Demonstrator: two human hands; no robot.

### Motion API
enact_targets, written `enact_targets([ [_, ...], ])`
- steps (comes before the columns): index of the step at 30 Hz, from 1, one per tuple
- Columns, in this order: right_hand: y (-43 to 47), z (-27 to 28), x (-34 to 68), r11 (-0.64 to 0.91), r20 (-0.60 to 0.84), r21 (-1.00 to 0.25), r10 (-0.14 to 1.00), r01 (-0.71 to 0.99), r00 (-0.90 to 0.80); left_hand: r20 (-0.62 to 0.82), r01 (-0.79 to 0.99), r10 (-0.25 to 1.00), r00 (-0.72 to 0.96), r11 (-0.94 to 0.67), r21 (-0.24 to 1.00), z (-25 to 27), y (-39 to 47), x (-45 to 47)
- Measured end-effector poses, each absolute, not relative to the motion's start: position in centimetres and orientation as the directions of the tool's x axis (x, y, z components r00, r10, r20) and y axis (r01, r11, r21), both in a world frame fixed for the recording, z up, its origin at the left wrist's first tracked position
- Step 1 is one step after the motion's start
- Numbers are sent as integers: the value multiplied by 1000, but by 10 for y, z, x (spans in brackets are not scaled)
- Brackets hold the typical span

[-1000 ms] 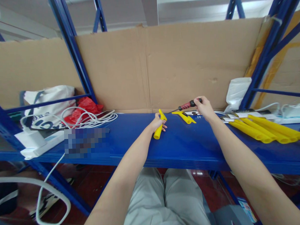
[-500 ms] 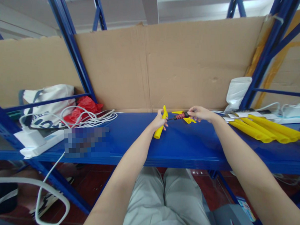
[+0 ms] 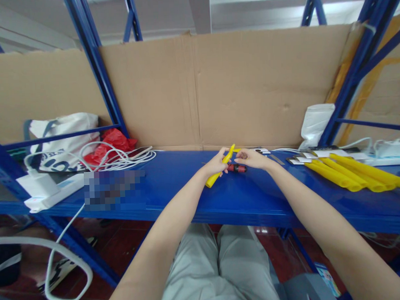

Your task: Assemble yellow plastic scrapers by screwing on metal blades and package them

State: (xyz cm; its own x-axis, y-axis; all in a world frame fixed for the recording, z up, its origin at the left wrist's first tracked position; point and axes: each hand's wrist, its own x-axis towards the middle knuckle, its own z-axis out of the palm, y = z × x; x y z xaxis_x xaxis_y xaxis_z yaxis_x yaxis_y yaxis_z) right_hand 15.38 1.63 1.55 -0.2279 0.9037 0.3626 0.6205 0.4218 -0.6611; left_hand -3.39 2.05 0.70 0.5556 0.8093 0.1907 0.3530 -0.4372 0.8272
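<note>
My left hand [image 3: 216, 163] is wrapped round a yellow tubular piece [image 3: 214, 179] that tilts up to the right; its narrow top end sticks out above my thumb. My right hand [image 3: 251, 158] is close on its right, with the fingers curled in and the fingertips near the top of the piece. Whatever those fingertips hold, if anything, is too small to make out. Below and between the hands lies a screwdriver [image 3: 237, 168] with a red and black handle, its shaft hidden behind my left hand. Another yellow part [image 3: 237, 150] shows partly behind the fingers.
Several yellow tubular pieces [image 3: 355, 173] lie on the right of the blue bench [image 3: 175, 199]. A cardboard panel [image 3: 250, 87] closes off the back. To the left are coiled white cables [image 3: 137, 157], a red plastic bag [image 3: 113, 146], a cloth bag [image 3: 68, 141] and a power strip [image 3: 60, 194].
My right hand has let go of the screwdriver, which now lies on the bench, and has moved left towards the yellow piece. My left hand has shifted slightly right, tilting the piece more.
</note>
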Motion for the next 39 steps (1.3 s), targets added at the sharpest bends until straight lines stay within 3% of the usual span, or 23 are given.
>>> enact_targets([
  [2,17,16,148,461,454,-710,878,533,-155,202,352,798,568,-457,816,7,19,-33],
  [5,16,15,142,450,447,-775,887,444,-118,201,351,794,574,-461,815,7,18,-32],
  [26,10,21,138,340,348,-874,937,347,-42,204,304,772,602,-458,836,7,18,-29],
  [34,14,21,149,322,383,-823,923,468,39,239,257,883,405,-360,897,8,26,-30],
  [39,29,18,195,153,549,-583,798,798,249,227,189,899,374,-313,931,6,27,-28],
])
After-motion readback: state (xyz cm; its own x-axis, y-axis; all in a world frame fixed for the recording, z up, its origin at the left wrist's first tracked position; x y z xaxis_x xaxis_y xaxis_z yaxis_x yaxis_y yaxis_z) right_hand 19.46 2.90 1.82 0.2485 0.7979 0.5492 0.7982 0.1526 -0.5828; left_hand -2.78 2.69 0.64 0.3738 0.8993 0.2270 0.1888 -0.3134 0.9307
